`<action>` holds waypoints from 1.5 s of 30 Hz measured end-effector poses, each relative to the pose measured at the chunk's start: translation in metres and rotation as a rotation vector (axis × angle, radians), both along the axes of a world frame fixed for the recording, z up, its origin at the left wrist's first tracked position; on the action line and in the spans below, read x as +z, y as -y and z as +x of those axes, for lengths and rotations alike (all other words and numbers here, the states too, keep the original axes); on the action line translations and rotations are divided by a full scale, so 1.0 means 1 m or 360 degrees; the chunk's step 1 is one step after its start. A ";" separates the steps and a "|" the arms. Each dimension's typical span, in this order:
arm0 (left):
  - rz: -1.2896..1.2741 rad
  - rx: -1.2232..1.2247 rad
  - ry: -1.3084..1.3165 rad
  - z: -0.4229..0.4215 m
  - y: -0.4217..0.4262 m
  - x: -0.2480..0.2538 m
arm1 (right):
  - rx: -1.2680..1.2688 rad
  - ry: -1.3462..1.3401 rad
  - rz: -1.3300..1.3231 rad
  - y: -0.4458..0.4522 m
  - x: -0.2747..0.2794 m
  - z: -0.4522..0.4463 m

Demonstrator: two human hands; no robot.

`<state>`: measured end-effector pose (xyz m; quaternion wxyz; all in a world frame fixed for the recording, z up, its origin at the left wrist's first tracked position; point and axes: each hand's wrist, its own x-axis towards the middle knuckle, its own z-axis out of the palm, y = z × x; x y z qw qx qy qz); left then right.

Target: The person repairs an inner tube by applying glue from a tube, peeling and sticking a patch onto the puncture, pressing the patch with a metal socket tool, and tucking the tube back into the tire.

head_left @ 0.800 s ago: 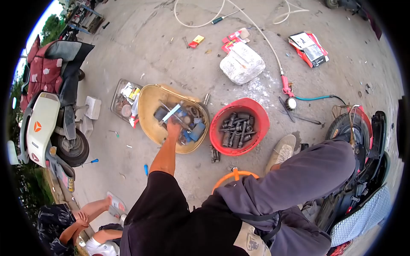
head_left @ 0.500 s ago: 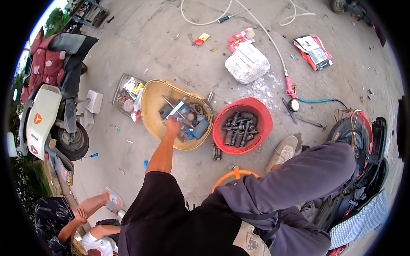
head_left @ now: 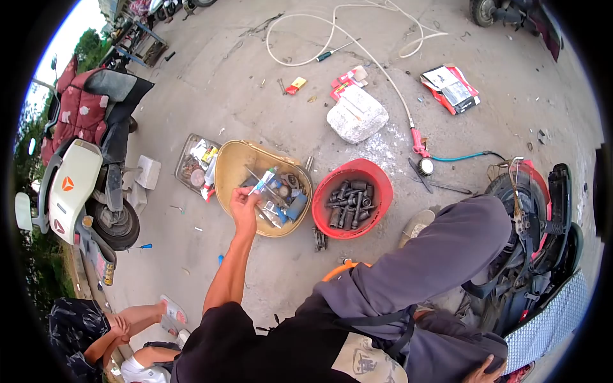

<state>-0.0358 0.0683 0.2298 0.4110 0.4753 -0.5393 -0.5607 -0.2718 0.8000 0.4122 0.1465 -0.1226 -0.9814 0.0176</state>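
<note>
My left hand (head_left: 244, 209) is closed, pinching a slim white-and-blue tube (head_left: 262, 181) with a greenish end. It hangs over the near left rim of an upturned yellow hard hat (head_left: 231, 167). Inside that hat lie mixed parts, among them a blue block-like piece (head_left: 297, 207) and metal bits. Just to the right, an upturned red hard hat (head_left: 382, 210) holds dark metal sockets (head_left: 348, 207). Only part of my right hand (head_left: 486, 370) shows at the bottom right, its fingers lying against my trouser leg, with nothing visible in them.
Left of the yellow hat sits a clear tray (head_left: 185, 167) of small items. Beyond are a white block (head_left: 357, 115), a red box (head_left: 450, 89) and an air hose (head_left: 396, 83) with a gauge (head_left: 425, 167). Scooters stand on both sides; people sit at lower left.
My left hand has lifted the tube out of the parts and drawn it back toward the hat's left rim. The view has shifted slightly, and my right hand now shows at the bottom right.
</note>
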 end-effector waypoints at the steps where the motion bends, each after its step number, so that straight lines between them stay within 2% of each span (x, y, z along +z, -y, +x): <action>1: 0.0018 -0.0073 -0.0202 -0.030 -0.019 0.030 | 0.0317 -0.0096 -0.0015 0.001 -0.001 0.002; 2: -0.0041 -0.0224 -0.0330 -0.064 -0.033 0.061 | 0.0374 -0.0133 -0.0624 0.012 -0.020 0.008; 3: -0.0084 -0.0391 -0.0464 -0.096 -0.053 0.093 | 0.0433 -0.0201 -0.1216 0.080 -0.006 0.003; 4: -0.0081 -0.0571 -0.0577 -0.120 -0.081 0.125 | 0.0469 -0.0034 -0.1495 0.122 0.019 0.003; 5: -0.0105 -0.0781 -0.0631 -0.154 -0.100 0.145 | 0.0608 0.0043 -0.1871 0.161 0.014 -0.005; 7: -0.0072 -0.1220 -0.0666 -0.196 -0.159 0.183 | 0.0820 0.0376 -0.2259 0.207 0.022 -0.014; 9: -0.0058 -0.1610 -0.0685 -0.239 -0.218 0.196 | 0.1116 0.0524 -0.2651 0.241 0.014 -0.033; 10: -0.0108 -0.1801 -0.0635 -0.248 -0.253 0.205 | 0.1024 0.0627 -0.2811 0.248 0.026 -0.031; 11: -0.0164 -0.1985 -0.0674 -0.260 -0.276 0.197 | 0.0984 0.0554 -0.2950 0.255 0.025 -0.037; 13: -0.1039 -0.2299 -0.0658 -0.279 -0.315 0.187 | 0.0836 0.0270 -0.3072 0.248 0.016 -0.039; 16: -0.2118 -0.2568 -0.0642 -0.298 -0.359 0.216 | 0.0763 0.0143 -0.3051 0.203 0.017 -0.041; 18: -0.2107 -0.2620 -0.0793 -0.312 -0.376 0.216 | 0.0699 0.0136 -0.2934 0.165 0.010 -0.038; 21: -0.2056 -0.2757 -0.0875 -0.345 -0.396 0.229 | 0.0647 0.0589 -0.2820 0.118 0.017 -0.032; 24: -0.2122 -0.3043 -0.1014 -0.379 -0.422 0.239 | 0.0669 0.0970 -0.3053 0.091 0.017 -0.023; 27: -0.2144 -0.3366 -0.1137 -0.397 -0.434 0.223 | 0.0634 0.1117 -0.3481 0.074 0.001 -0.025; 30: -0.2127 -0.3394 -0.1075 -0.402 -0.441 0.206 | 0.0708 0.1298 -0.3673 0.057 -0.013 -0.033; 33: -0.2013 -0.3486 -0.0968 -0.401 -0.450 0.188 | 0.0698 0.1464 -0.3664 0.045 -0.034 -0.041; 36: -0.1869 -0.3638 -0.0930 -0.403 -0.454 0.172 | 0.0539 0.1493 -0.3882 0.039 -0.058 -0.049; 42: -0.1832 -0.3630 -0.0959 -0.415 -0.468 0.146 | 0.0562 0.1689 -0.3878 0.027 -0.070 -0.068; 45: -0.1773 -0.3613 -0.0976 -0.421 -0.474 0.135 | 0.0520 0.1615 -0.3928 0.028 -0.076 -0.071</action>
